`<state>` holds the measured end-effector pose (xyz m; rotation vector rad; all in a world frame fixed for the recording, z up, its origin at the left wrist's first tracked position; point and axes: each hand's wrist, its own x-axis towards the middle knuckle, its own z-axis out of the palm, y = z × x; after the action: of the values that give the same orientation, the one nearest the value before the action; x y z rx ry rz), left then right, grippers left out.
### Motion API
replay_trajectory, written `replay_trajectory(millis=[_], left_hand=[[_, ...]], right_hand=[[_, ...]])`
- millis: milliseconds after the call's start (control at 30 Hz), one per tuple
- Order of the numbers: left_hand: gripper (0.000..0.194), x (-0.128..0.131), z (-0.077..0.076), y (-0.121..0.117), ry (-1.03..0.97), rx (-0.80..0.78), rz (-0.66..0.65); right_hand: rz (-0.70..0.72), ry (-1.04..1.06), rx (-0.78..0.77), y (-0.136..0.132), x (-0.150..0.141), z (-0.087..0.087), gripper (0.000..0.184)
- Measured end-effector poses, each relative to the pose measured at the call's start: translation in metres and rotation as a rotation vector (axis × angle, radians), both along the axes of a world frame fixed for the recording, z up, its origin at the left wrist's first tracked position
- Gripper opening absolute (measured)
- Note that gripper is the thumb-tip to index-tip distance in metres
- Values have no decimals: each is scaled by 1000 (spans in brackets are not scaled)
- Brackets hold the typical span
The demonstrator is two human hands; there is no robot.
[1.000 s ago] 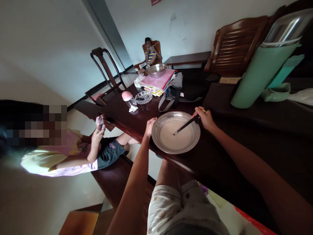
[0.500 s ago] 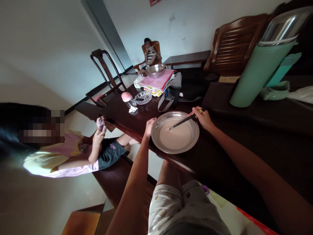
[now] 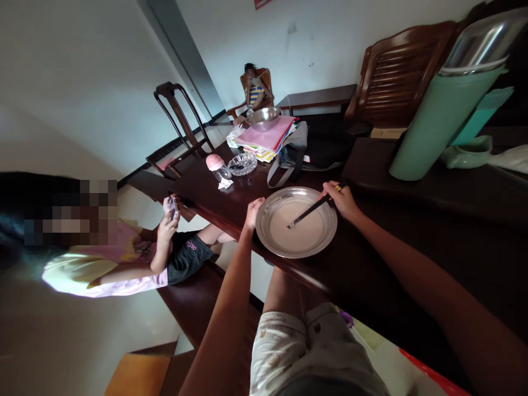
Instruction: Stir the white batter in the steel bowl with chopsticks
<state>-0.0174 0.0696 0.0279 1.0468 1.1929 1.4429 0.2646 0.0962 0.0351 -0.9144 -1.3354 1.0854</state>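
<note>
A wide metal basin of pale, milky liquid stands at the edge of the dark wooden table. My left hand grips the basin's left rim. Above the opposite rim, my right hand is closed around dark chopsticks, which slant down to the left. Their tips reach into the liquid near the middle of the basin.
Behind the basin lie a grey and black bag, a glass ashtray, a pink-capped bottle and papers under a metal bowl. A green thermos stands right. One person sits left with a phone; another sits farther back.
The chopstick tips have shifted slightly within the liquid, toward the right and down. My left hand keeps its place on the rim.
</note>
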Motion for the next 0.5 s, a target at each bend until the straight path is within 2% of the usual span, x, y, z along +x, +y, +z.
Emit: replay_trajectory(millis=[67, 200, 367, 500], left_hand=[[41, -1, -1, 0, 1, 0, 0], [42, -1, -3, 0, 3, 6, 3], [41, -2, -4, 1, 6, 7, -3], [41, -2, -4, 0, 4, 9, -1]], right_hand=[[22, -19, 10, -1, -1, 0, 38], [-66, -11, 28, 0, 0, 0, 39], [14, -29, 17, -1, -1, 2, 37], [-67, -16, 15, 0, 0, 2, 41]])
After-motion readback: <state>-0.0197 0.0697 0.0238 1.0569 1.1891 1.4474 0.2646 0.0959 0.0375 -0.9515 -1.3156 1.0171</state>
